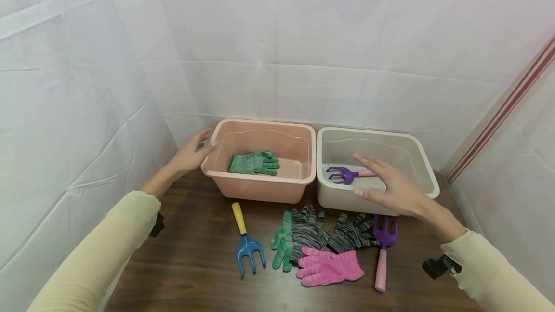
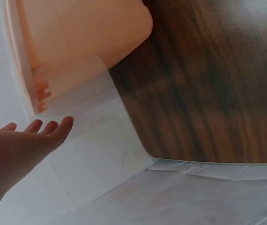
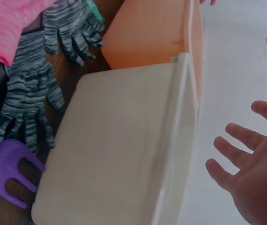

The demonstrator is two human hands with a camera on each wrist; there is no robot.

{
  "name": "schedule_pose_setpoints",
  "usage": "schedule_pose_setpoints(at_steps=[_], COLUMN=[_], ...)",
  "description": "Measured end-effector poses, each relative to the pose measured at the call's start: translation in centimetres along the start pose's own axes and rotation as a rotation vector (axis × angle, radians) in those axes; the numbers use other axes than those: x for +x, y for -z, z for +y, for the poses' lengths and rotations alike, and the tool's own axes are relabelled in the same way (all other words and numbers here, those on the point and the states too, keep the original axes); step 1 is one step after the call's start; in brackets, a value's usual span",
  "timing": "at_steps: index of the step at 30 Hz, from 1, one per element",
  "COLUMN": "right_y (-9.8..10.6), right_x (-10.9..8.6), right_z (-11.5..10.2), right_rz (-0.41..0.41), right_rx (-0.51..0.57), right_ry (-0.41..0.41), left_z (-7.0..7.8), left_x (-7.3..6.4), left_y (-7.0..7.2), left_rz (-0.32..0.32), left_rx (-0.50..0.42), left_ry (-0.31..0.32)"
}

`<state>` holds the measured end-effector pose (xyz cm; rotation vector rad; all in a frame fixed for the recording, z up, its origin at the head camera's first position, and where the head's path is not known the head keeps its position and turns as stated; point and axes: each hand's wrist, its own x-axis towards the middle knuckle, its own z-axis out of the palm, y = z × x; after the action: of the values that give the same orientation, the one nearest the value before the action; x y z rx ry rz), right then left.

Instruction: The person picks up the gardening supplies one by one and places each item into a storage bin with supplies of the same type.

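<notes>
My left hand point(image 1: 192, 152) is beside the left rim of the peach bin point(image 1: 256, 189), its fingers extended and holding nothing. A green glove point(image 1: 253, 163) lies inside that bin. Over the front of the cream bin point(image 1: 360, 202) hovers my right hand point(image 1: 392, 184), fingers spread and thumb apart, with nothing in its grasp. Inside the cream bin, below and left of this hand, lies a purple hand fork point(image 1: 344, 175) with a pink handle. In the right wrist view the spread fingers point(image 3: 234, 152) show above the cream bin's rim.
On the wooden table point(image 1: 182, 264) in front of the bins lie a blue fork with yellow handle point(image 1: 247, 249), a green glove point(image 1: 284, 242), grey-black striped gloves point(image 1: 307, 230), a pink glove point(image 1: 327, 267) and another purple fork point(image 1: 383, 240). White sheeting point(image 1: 277, 61) encloses the back and sides.
</notes>
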<state>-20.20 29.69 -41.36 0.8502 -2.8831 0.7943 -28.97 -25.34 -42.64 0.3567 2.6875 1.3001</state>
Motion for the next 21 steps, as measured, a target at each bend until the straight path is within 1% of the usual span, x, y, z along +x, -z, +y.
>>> schedule_pose_setpoints(at_steps=[4,7,9,12,14,19,21], right_y=[-0.7,-1.3,-1.7,-2.4,-2.9,-3.7,-4.1], right_x=[-0.3,-0.5,-0.7,-0.9,-1.1,-1.5,-1.4], right_z=[0.1,0.1,0.1,0.1,0.0,-0.8,-1.2], right_rz=[0.020,0.035,0.038,0.034,0.025,-0.006,-0.019], right_rx=[0.029,0.055,0.075,0.120,0.145,0.179,0.184], right_ry=[0.026,0.040,0.049,0.067,0.076,0.067,0.075], left_z=[-0.9,-1.7,-2.3,-3.0,-3.2,-3.4,-3.6], left_x=[-0.1,0.0,0.1,0.2,0.1,0.0,0.1], left_y=[0.1,-0.1,-0.4,-0.9,-1.2,-1.8,-2.1], left_rz=[-0.017,-0.026,-0.033,-0.045,-0.054,-0.057,-0.054], left_rx=[-0.069,-0.150,-0.221,-0.303,-0.339,-0.367,-0.396], left_ry=[0.072,0.136,0.180,0.222,0.236,0.244,0.246])
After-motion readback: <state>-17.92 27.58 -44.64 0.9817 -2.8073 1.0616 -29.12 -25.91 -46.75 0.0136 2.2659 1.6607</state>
